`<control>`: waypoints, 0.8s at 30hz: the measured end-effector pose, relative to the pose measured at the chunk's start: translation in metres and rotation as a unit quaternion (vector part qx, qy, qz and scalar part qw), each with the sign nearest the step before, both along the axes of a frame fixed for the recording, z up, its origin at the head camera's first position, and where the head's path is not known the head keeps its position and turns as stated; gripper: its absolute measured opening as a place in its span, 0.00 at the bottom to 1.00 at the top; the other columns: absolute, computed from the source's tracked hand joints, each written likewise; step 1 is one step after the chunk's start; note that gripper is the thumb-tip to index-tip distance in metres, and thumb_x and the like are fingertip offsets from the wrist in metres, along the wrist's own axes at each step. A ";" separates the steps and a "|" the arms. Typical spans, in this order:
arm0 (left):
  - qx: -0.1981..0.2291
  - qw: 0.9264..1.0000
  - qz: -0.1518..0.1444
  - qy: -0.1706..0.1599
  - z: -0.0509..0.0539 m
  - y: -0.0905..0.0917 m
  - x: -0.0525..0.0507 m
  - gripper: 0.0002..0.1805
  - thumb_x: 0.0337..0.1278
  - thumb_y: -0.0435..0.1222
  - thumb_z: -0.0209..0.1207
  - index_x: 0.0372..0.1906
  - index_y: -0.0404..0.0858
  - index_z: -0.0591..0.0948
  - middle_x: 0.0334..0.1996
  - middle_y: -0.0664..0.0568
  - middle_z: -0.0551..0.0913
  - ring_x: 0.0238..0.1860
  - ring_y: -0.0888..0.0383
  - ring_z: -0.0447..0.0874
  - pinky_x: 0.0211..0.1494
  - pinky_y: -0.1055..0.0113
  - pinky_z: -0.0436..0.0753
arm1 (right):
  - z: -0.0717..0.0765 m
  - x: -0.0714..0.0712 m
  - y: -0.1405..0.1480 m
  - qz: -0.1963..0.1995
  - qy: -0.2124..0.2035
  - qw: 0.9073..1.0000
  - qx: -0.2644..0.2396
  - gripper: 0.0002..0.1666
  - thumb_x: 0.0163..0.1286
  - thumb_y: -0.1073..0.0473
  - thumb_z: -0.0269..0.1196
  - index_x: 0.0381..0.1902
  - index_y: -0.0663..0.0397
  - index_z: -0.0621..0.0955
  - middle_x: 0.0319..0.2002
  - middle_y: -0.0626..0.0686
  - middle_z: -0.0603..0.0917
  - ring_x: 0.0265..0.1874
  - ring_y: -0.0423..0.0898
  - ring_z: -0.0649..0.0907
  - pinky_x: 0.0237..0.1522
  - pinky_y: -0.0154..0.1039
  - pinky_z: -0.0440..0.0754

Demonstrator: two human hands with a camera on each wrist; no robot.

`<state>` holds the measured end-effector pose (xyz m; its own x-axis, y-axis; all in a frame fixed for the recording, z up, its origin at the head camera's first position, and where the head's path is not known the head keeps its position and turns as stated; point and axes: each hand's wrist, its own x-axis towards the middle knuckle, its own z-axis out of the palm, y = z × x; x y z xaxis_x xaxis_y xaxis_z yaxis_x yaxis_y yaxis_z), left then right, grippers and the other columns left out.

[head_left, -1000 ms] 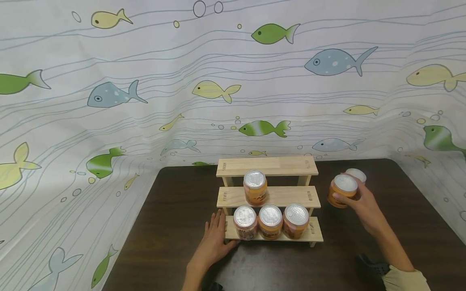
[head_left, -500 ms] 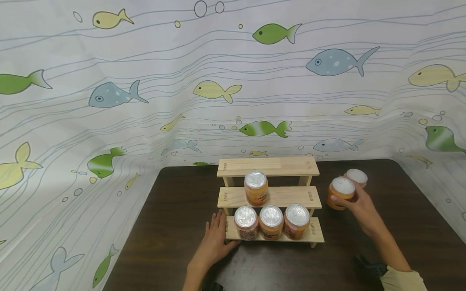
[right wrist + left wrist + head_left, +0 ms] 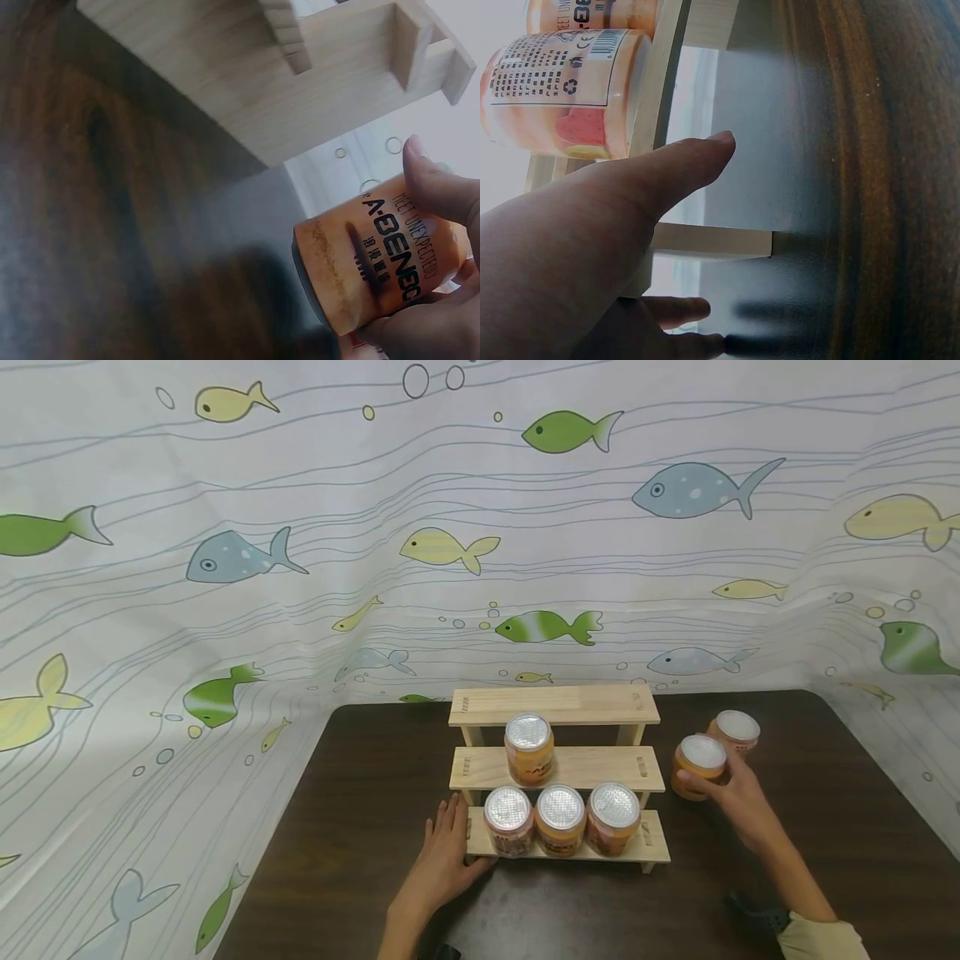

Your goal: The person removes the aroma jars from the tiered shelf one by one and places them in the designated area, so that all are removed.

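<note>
Reference landmark: the three-tiered rack of pale wood (image 3: 555, 703), standing on the dark wood-grained surface (image 3: 352, 827).

My right hand (image 3: 742, 802) is to the right of the rack and holds the orange cylindrical jar with a pale round lid and black lettering (image 3: 696, 766). The thumb presses one side of the wall and the fingers support the other; the hand is spread only to the jar's girth. I cannot tell whether the base touches the surface. A second pale-lidded jar (image 3: 738, 728) is just behind it, also right of the rack.

My left hand (image 3: 442, 860) rests at the left end of the rack's lowest tier, fingers and thumb extended, clasping nothing. Three similar jars (image 3: 561, 810) occupy that tier; one more jar (image 3: 529, 752) is on the middle tier.

Handling: treat the held jar as stiff-walled, of moderate weight if full, and probably smooth enough to slip. Take hold around the upper body, below the lid; do not lift by the lid alone.
</note>
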<state>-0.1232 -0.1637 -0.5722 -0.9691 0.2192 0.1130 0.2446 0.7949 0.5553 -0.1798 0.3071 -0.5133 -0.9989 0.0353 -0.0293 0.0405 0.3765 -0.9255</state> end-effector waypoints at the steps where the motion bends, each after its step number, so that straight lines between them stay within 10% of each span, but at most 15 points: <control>1: 0.002 1.000 -0.001 -0.001 -0.001 0.000 0.000 0.63 0.56 0.46 0.82 0.86 0.27 0.57 0.84 0.24 0.59 0.85 0.22 0.52 0.78 0.17 0.56 | -0.003 0.001 0.000 -0.002 0.003 1.000 0.002 0.54 0.79 0.58 0.70 0.88 0.64 0.52 0.77 0.70 0.66 0.63 0.38 0.73 0.62 0.30 0.72; 8: 0.002 1.000 -0.009 -0.005 0.007 0.001 0.003 0.62 0.60 0.47 0.79 0.87 0.28 0.54 0.84 0.23 0.57 0.84 0.20 0.53 0.76 0.16 0.57 | -0.012 0.002 0.000 -0.008 0.016 1.000 -0.002 0.53 0.78 0.59 0.71 0.87 0.63 0.53 0.75 0.69 0.67 0.55 0.25 0.69 0.50 0.19 0.68; 12: 0.008 1.000 -0.016 0.006 0.015 0.003 0.004 0.62 0.61 0.48 0.79 0.86 0.25 0.54 0.82 0.20 0.58 0.82 0.17 0.55 0.74 0.15 0.58 | -0.008 0.000 0.000 -0.002 0.010 1.000 0.007 0.55 0.78 0.58 0.71 0.88 0.63 0.51 0.76 0.73 0.66 0.64 0.45 0.74 0.56 0.29 0.71; 18: 0.014 1.000 -0.021 0.008 0.026 0.006 0.010 0.60 0.65 0.49 0.76 0.85 0.25 0.54 0.80 0.18 0.60 0.81 0.16 0.55 0.73 0.15 0.58 | -0.002 0.000 0.000 0.003 -0.004 1.000 -0.001 0.60 0.76 0.57 0.72 0.88 0.68 0.47 0.77 0.79 0.60 0.74 0.75 0.66 0.71 0.72 0.66; 24: 0.008 1.000 -0.021 -0.014 0.051 0.012 0.015 0.59 0.62 0.45 0.78 0.84 0.21 0.56 0.80 0.18 0.60 0.81 0.16 0.56 0.75 0.15 0.57 | 0.002 0.000 0.000 0.007 0.002 1.000 0.002 0.58 0.77 0.57 0.72 0.88 0.67 0.48 0.79 0.79 0.59 0.75 0.75 0.65 0.70 0.67 0.69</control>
<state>-0.1077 -0.1517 -0.5217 -0.9621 0.2577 0.0891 0.2609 0.7750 0.5756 -0.1798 0.3071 -0.5116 -0.9994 0.0219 -0.0252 0.0316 0.3811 -0.9240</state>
